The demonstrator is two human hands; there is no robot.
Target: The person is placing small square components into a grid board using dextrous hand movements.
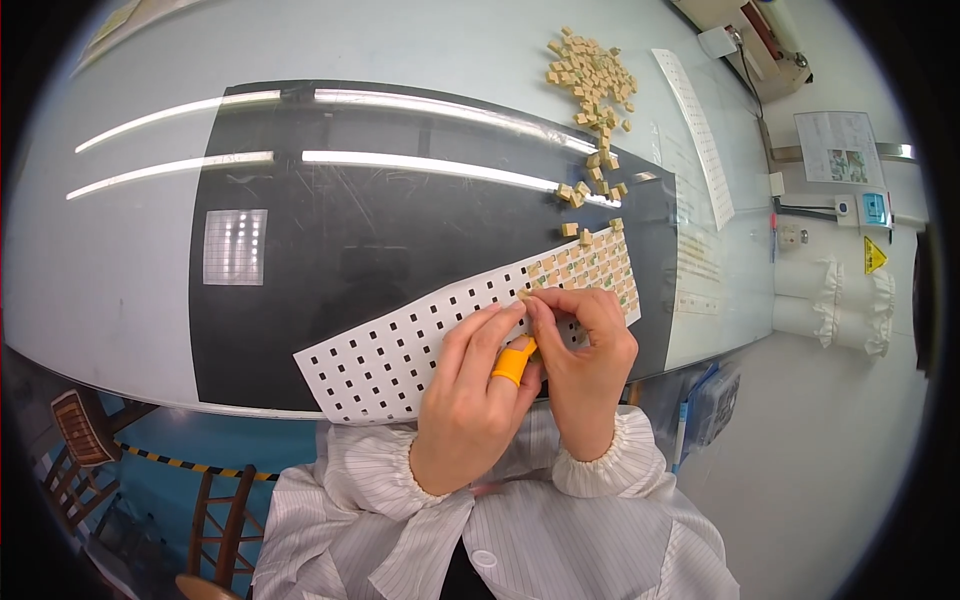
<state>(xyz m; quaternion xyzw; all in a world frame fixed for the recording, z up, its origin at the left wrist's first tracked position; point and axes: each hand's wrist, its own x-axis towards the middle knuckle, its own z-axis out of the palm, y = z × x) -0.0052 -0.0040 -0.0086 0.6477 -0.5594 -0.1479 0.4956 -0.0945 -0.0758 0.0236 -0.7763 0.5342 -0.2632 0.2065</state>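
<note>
A white sheet (320, 378) with rows of small dark square holes lies slanted in front of me. Its right end is covered with small tan blocks (598, 268) set in rows. My right hand (588, 365) pinches a small tan block (525, 294) between thumb and index finger, at the edge of the filled rows. Close beside it, my left hand (470, 400) rests over the sheet with fingers bent together, its fingertips by the same block. A yellow ring-like piece (511, 362) sits around one left finger. What lies under the left fingers is hidden.
A heap of loose tan blocks (590, 72) trails down toward the sheet from the far right. The dark mat (400, 220) bears a small gridded square (236, 247) at left. Beyond the heap lies a long white perforated strip (695, 135). The table's front edge runs near my body.
</note>
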